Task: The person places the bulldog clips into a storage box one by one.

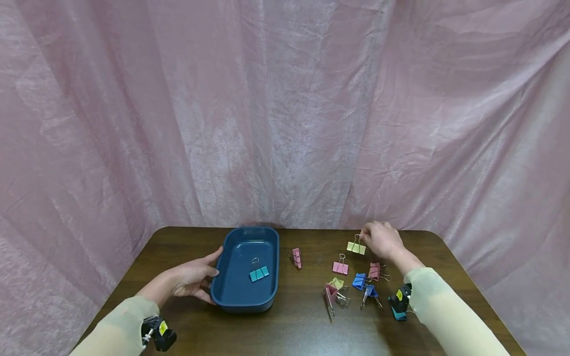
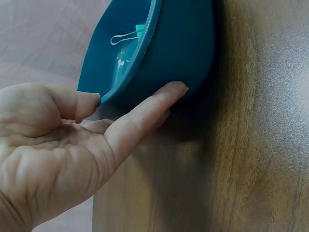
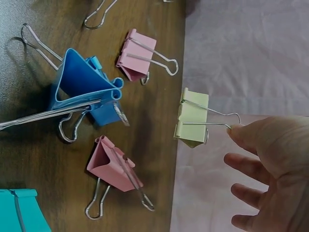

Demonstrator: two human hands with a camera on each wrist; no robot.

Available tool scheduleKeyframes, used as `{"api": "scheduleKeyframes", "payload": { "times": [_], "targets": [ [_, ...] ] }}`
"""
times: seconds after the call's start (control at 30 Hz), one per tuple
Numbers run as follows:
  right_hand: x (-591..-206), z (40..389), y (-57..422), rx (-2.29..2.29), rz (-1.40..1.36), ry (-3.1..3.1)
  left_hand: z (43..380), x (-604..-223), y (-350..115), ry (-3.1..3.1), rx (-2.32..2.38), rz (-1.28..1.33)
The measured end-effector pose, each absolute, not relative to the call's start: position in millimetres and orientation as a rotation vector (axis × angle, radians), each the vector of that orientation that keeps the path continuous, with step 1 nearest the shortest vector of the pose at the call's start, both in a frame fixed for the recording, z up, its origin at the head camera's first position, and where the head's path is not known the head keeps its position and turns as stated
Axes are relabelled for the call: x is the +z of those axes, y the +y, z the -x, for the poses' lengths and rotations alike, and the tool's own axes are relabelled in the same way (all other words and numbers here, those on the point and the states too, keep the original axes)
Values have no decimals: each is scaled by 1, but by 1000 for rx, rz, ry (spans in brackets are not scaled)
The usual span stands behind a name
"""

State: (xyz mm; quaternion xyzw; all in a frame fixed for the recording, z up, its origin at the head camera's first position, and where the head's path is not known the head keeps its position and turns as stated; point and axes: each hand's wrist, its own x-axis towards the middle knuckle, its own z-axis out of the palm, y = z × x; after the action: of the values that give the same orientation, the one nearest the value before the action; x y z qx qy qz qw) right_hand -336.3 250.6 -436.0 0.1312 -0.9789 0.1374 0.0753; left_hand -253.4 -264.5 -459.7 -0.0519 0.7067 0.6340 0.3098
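My left hand (image 1: 193,277) holds the left side of a dark blue tray (image 1: 245,305), thumb at the rim and fingers along the outer wall, as the left wrist view shows. A teal binder clip (image 1: 259,274) lies inside the tray. My right hand (image 1: 383,240) pinches a wire handle of a pale yellow binder clip (image 3: 193,116), whose body hangs free of the fingertips. Nearest below it are a light pink binder clip (image 1: 340,268) and a darker pink one (image 3: 113,166).
Two blue binder clips (image 1: 358,281) lie right of centre, beside a cluster with a dark pink clip (image 1: 331,292) and a yellow clip (image 1: 337,283). Another pink clip (image 1: 297,258) lies near the tray. A teal clip (image 1: 399,313) sits under my right wrist. A pink curtain (image 1: 285,113) hangs behind the wooden table (image 1: 303,331).
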Motion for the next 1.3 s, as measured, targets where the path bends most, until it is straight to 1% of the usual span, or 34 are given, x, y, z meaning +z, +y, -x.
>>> {"api": "scheduleKeyframes", "payload": {
  "times": [0.6, 1.3],
  "targets": [
    [-419, 328, 247, 424, -444, -2836, 253, -458, -264, 1871, 1670, 143],
    [-409, 324, 247, 445, -469, -2766, 252, -459, -264, 1882, 1677, 142]
  ]
}}
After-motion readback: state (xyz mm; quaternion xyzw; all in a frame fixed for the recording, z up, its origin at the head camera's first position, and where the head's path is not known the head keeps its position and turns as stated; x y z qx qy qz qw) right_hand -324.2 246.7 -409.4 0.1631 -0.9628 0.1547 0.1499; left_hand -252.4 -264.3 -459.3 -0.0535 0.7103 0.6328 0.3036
